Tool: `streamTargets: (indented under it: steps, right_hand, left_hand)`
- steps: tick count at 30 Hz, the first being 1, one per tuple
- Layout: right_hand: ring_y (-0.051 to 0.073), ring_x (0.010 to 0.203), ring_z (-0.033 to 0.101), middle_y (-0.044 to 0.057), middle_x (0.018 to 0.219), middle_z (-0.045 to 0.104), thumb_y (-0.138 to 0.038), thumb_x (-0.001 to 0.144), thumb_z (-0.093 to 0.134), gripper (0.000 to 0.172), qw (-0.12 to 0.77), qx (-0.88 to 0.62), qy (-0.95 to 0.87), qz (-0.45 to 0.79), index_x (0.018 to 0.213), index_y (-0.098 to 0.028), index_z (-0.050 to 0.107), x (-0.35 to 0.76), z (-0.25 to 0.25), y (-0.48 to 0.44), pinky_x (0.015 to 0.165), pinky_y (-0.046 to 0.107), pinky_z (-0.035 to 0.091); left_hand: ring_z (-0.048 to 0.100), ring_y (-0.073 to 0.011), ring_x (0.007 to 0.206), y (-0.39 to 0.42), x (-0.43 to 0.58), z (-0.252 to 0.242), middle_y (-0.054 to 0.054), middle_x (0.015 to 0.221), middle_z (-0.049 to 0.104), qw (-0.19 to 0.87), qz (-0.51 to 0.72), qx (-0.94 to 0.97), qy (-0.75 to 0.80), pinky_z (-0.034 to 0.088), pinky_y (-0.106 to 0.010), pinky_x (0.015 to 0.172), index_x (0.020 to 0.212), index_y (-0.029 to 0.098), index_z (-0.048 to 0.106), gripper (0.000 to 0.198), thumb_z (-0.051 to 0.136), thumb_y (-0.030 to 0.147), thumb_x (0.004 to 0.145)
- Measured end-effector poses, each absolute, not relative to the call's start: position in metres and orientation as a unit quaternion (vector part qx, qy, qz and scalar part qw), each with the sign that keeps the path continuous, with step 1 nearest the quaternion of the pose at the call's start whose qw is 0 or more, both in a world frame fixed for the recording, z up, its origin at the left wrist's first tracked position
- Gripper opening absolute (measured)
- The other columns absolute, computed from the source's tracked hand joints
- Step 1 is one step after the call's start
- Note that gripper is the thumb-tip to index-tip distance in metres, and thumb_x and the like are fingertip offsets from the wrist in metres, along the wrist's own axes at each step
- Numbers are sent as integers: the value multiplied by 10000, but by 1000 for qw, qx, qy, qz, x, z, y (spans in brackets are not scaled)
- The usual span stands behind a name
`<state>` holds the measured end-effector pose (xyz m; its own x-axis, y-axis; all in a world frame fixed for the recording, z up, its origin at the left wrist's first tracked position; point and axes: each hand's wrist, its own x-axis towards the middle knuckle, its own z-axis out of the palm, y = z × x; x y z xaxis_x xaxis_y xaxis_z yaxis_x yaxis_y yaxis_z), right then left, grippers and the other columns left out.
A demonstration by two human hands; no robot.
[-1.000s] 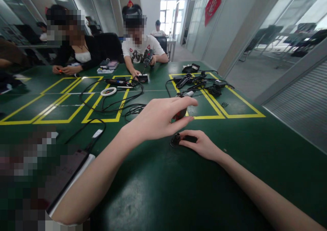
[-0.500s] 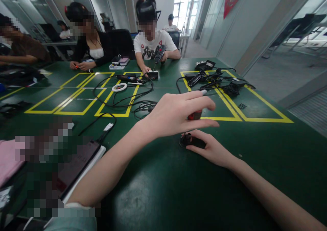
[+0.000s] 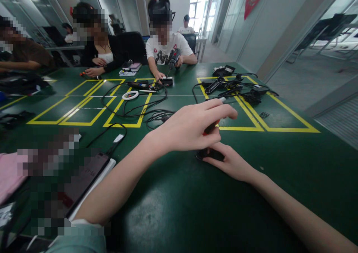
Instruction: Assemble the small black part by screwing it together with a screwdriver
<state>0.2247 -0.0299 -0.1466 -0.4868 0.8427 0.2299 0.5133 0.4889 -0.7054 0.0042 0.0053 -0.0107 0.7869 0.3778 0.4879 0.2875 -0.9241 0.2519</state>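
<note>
My left hand [image 3: 190, 126] is raised over the table, its fingers curled around a red-and-black screwdriver handle [image 3: 210, 127]. The palm and fingers hide most of that tool, and its lower end is out of sight behind the hand. Just below, my right hand [image 3: 231, 163] rests at the tabletop. Its thumb and fingers grip a small black part [image 3: 214, 155] with a rounded end, held against the green surface. My left hand partly covers the top of this part.
Black cables [image 3: 134, 111] and a white ring [image 3: 130, 95] lie ahead on the green table. Black devices [image 3: 218, 85] sit at the far right, near small dark pieces [image 3: 264, 114]. A phone [image 3: 84, 182] lies left. Opposite, a person holds a power drill [image 3: 173, 59].
My left thumb has closed in toward the screwdriver handle, and the hand has dipped slightly over the black part. My right hand stays put. Across the table, a co-worker's hands have moved apart.
</note>
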Motion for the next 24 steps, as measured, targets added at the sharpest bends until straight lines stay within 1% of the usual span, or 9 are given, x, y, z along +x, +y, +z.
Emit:
streamTargets:
  steps: [2,4,7,9,13,17,20,22,24]
  right_hand:
    - [268,918,707,82,986,748,-316,945,671,168,295,-414,-815,280,1078,-214,688,225,-149,-29,842,433,593]
    - [269,942,709,85,1008,751,-315,942,677,185,300,-413,-814,278,1096,-212,684,226,-152,-29,864,433,589]
    - [275,977,714,87,1046,758,-320,941,681,192,300,-414,-812,282,1105,-219,683,226,-154,-29,882,434,586]
    - [277,965,716,82,1034,760,-331,944,678,182,304,-409,-813,282,1092,-225,684,226,-154,-29,868,431,587]
    - [268,915,706,75,984,748,-334,956,664,171,309,-395,-821,273,1085,-224,685,224,-150,-30,818,417,587]
    - [243,890,695,66,956,736,-313,959,666,159,301,-398,-825,267,1088,-221,672,224,-149,-29,833,404,586]
    - [253,937,699,88,1028,749,-312,955,677,213,295,-395,-831,258,1144,-217,656,224,-151,-29,848,411,586]
    - [259,945,699,95,1041,752,-315,958,672,228,297,-392,-835,247,1162,-216,648,224,-153,-29,849,419,585]
    - [256,922,695,89,1011,746,-317,968,654,199,302,-390,-836,240,1140,-217,646,224,-155,-30,833,418,587]
  left_hand:
    - [657,-155,933,9,4,-14,-89,1164,678,71,280,940,180,487,-255,757,1289,181,577,348,451,152,966]
    - [669,-162,938,13,5,-17,-85,1159,689,56,285,938,188,478,-253,744,1322,191,563,334,499,235,998]
    - [676,-173,893,13,5,-18,-56,1032,715,39,282,938,199,453,-252,705,1219,187,605,297,564,371,989]
    - [671,-177,849,11,3,-15,-38,957,716,41,277,938,202,448,-258,692,1156,187,620,293,584,401,960]
    - [665,-177,841,7,-4,-5,-45,977,717,96,258,945,179,488,-277,751,1184,180,621,316,595,262,880]
    - [666,-166,896,11,-9,-1,-79,1101,712,112,272,940,175,505,-284,806,1236,174,621,353,533,146,896]
    - [660,-176,934,15,-7,-5,-84,1118,706,74,282,935,203,493,-282,791,1208,180,634,299,541,175,924]
    - [649,-180,903,16,-5,-7,-69,1042,705,42,274,934,227,476,-277,746,1126,181,655,220,552,222,935]
    - [632,-188,871,14,-3,-8,-60,970,693,12,264,934,241,470,-285,730,1051,180,664,176,556,246,929]
